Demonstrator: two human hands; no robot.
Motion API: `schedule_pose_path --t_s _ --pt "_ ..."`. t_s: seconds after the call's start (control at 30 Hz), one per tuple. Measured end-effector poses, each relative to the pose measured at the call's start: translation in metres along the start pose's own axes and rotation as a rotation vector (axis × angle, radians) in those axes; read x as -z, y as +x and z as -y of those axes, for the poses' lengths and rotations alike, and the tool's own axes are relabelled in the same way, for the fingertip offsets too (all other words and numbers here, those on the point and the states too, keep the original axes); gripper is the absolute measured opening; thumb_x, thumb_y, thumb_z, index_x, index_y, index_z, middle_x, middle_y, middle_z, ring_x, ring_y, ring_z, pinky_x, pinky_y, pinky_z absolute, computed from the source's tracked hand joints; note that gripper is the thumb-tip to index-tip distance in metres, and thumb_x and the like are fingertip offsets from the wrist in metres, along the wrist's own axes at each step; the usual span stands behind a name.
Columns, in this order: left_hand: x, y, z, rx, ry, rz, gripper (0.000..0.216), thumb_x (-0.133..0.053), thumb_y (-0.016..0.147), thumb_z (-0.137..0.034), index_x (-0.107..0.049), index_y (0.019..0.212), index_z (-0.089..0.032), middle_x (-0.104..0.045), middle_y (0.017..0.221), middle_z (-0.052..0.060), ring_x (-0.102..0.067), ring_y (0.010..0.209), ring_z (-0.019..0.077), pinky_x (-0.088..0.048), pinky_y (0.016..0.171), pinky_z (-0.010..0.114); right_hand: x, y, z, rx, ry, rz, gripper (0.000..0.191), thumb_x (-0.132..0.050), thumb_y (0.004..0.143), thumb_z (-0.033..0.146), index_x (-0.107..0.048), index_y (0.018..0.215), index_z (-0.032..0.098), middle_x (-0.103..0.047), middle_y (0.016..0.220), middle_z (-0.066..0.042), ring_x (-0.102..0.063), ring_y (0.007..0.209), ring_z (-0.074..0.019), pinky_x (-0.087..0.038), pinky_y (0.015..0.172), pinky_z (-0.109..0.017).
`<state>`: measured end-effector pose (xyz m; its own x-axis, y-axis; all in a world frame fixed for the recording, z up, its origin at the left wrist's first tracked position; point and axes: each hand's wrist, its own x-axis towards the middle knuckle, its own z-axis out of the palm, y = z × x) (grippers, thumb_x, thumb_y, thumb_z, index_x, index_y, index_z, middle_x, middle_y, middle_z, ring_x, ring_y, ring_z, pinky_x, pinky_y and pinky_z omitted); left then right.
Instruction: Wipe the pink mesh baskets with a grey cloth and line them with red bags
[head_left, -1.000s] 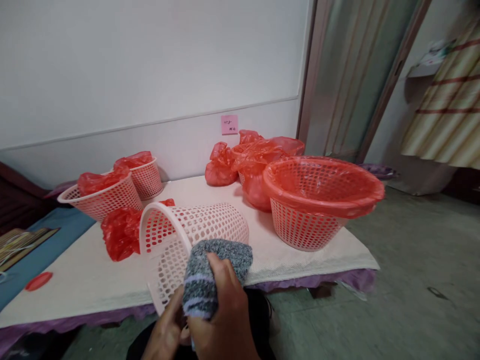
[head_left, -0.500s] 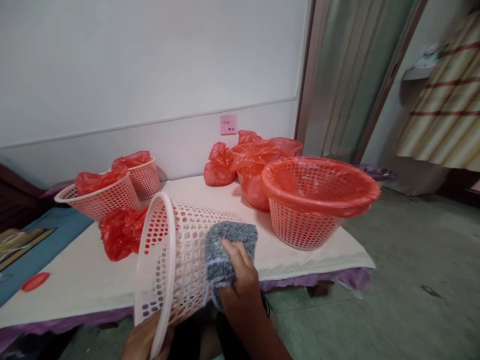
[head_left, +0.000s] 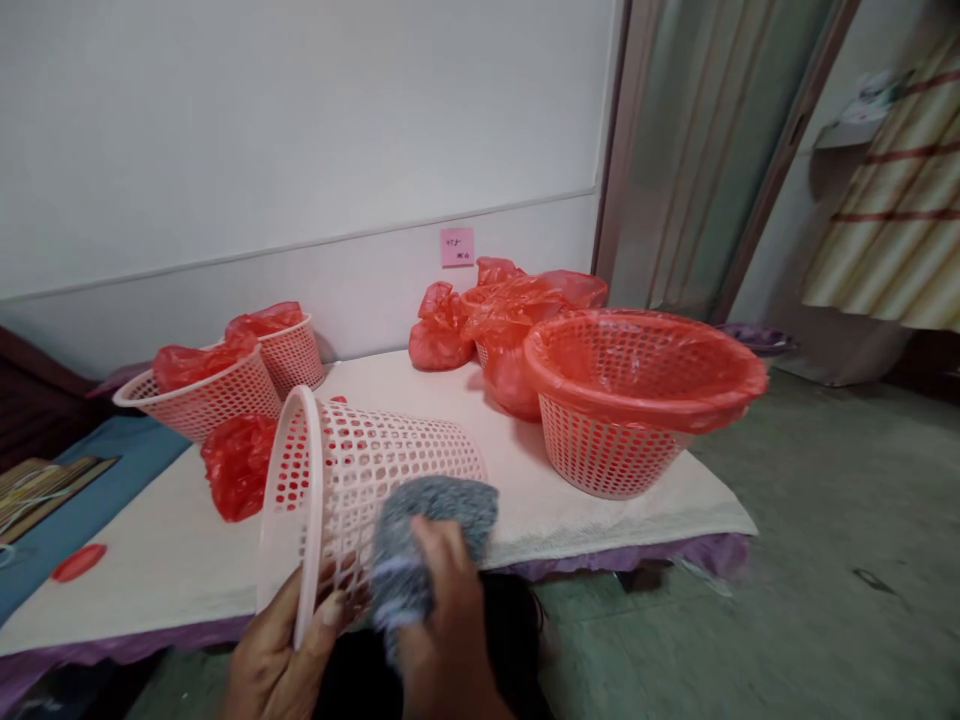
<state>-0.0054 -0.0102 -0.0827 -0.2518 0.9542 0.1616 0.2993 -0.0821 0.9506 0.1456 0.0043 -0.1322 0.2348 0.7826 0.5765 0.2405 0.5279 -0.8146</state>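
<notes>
A pale pink perforated plastic basket (head_left: pixel 397 445) lies on its side, its wide mouth toward the left. My left hand (head_left: pixel 281 645) grips its rim at the lower left, thumb outside the mouth and fingers along the wall. In my right hand (head_left: pixel 442 590) is a grey-blue cloth (head_left: pixel 439 510), pressed against or just over the basket's near side; the hand is slightly blurred. My right fingers are closed on the cloth, part of which hangs down beside the wrist.
A basket lined with a red bag (head_left: pixel 615 440) stands at right, near knotted red bags (head_left: pixel 439 335). Two bag-lined baskets (head_left: pixel 217 395) are at left, by a crumpled red bag (head_left: pixel 238 465) and a red flat piece (head_left: pixel 79 563). A pink note (head_left: pixel 457 247) is on the wall.
My right hand and the cloth have moved left and down along the basket. The basket has turned slightly, and my left hand shows more at its rim.
</notes>
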Motion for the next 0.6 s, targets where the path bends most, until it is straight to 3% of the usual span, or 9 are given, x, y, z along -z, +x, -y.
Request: schedule_pose_path --t_s 0.13,0.27,0.37,0.47,0.53,0.6 --pt "0.003 0.012 -0.012 0.015 -0.075 0.007 0.037 -0.078 0.058 -0.053 -0.073 0.081 -0.025 -0.075 0.088 0.002 -0.066 0.097 0.0278 -0.056 0.075 0.025 -0.025 -0.016 0.036 0.174 -0.018 0.106 0.066 -0.047 0.062 0.014 -0.051 0.127 0.018 -0.057 0.104 -0.01 -0.06 0.093 -0.0242 -0.051 0.078 -0.038" --pt "-0.004 0.013 -0.026 0.02 -0.049 0.017 0.034 -0.07 0.066 -0.058 -0.069 0.075 -0.026 -0.073 0.081 0.0 -0.067 0.088 0.0257 -0.057 0.066 0.024 -0.012 -0.002 0.015 0.192 -0.124 0.078 0.069 -0.044 0.062 0.01 -0.05 0.13 0.018 -0.055 0.103 -0.01 -0.058 0.094 -0.0247 -0.05 0.08 -0.04" --pt "-0.017 0.007 -0.037 0.121 -0.167 -0.088 0.041 -0.065 0.069 -0.063 -0.07 0.088 -0.027 -0.074 0.091 -0.001 -0.062 0.107 0.028 -0.055 0.086 0.029 0.01 0.016 -0.016 0.053 -0.206 -0.036 0.065 -0.043 0.06 0.007 -0.054 0.124 0.016 -0.056 0.097 -0.007 -0.059 0.091 -0.0234 -0.051 0.082 -0.041" --pt "-0.028 0.004 -0.046 0.256 -0.241 -0.245 0.051 -0.067 0.07 -0.061 -0.066 0.108 -0.027 -0.071 0.111 -0.001 -0.052 0.124 0.0269 -0.04 0.107 0.035 0.022 0.024 -0.031 -0.086 -0.235 -0.125 0.055 -0.043 0.064 0.01 -0.058 0.117 0.013 -0.058 0.095 -0.008 -0.06 0.091 -0.0245 -0.051 0.083 -0.043" --pt "-0.033 0.006 -0.048 0.308 -0.311 -0.222 0.053 -0.066 0.073 -0.059 -0.064 0.113 -0.025 -0.068 0.12 0.001 -0.049 0.128 0.0268 -0.032 0.112 0.038 0.02 0.017 -0.024 -0.119 -0.185 -0.111 0.052 -0.042 0.067 0.012 -0.058 0.116 0.014 -0.059 0.094 -0.008 -0.061 0.091 -0.0241 -0.051 0.082 -0.042" --pt "-0.035 0.011 -0.048 0.28 -0.446 -0.109 0.046 -0.065 0.076 -0.054 -0.068 0.109 -0.021 -0.07 0.116 0.003 -0.048 0.129 0.0281 -0.032 0.113 0.039 0.008 0.002 -0.007 -0.076 -0.103 -0.034 0.053 -0.044 0.068 0.013 -0.056 0.119 0.016 -0.059 0.093 -0.007 -0.062 0.089 -0.0235 -0.052 0.079 -0.039"
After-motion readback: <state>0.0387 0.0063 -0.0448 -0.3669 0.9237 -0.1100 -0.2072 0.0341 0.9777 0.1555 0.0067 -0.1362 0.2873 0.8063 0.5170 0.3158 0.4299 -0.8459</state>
